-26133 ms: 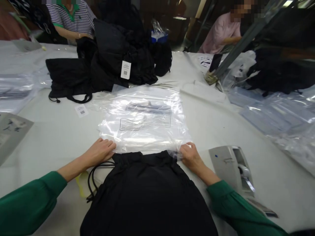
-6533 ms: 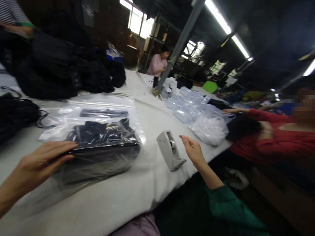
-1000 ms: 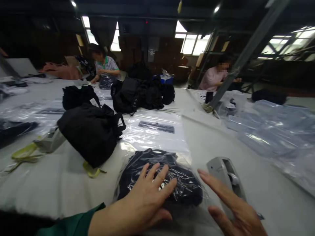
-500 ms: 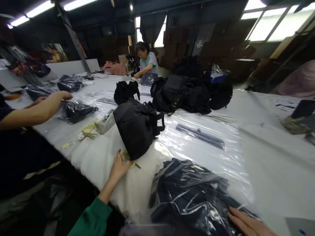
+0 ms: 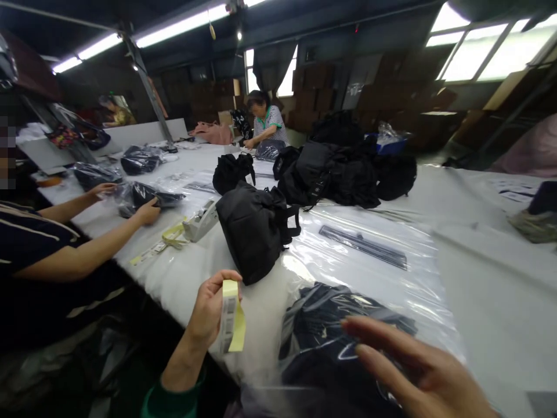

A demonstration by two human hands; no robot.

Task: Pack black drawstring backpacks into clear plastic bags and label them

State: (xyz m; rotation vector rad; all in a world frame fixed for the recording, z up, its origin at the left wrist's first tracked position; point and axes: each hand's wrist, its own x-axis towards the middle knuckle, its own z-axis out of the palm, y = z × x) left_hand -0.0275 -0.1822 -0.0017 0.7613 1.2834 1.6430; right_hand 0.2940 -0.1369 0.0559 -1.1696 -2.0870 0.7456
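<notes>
A yellow-backed strip of barcode labels (image 5: pixel 229 316) hangs from my left hand (image 5: pixel 208 307), pinched between thumb and fingers over the table's near edge. My right hand (image 5: pixel 418 366) is raised with its fingers apart, holding nothing, above a dark item in a clear plastic bag (image 5: pixel 335 331). That bagged item lies on the table right in front of me, partly hidden by my right hand. Just beyond my left hand a black backpack (image 5: pixel 252 232) rests on the white table, its webbing handle towards the right.
A tape dispenser (image 5: pixel 201 220) and more label strips (image 5: pixel 172 237) lie left of the backpack. Black bags (image 5: pixel 331 171) are heaped behind it. Flat plastic bags (image 5: pixel 365 247) cover the table's middle. At left, a co-worker's arms (image 5: pixel 96 232) handle another bagged item. Another person (image 5: pixel 266 125) works at the far end.
My left hand has lifted the label strip from beside the backpack. My right hand has risen off the bagged item and moved left. The co-worker's hands have shifted on their bag.
</notes>
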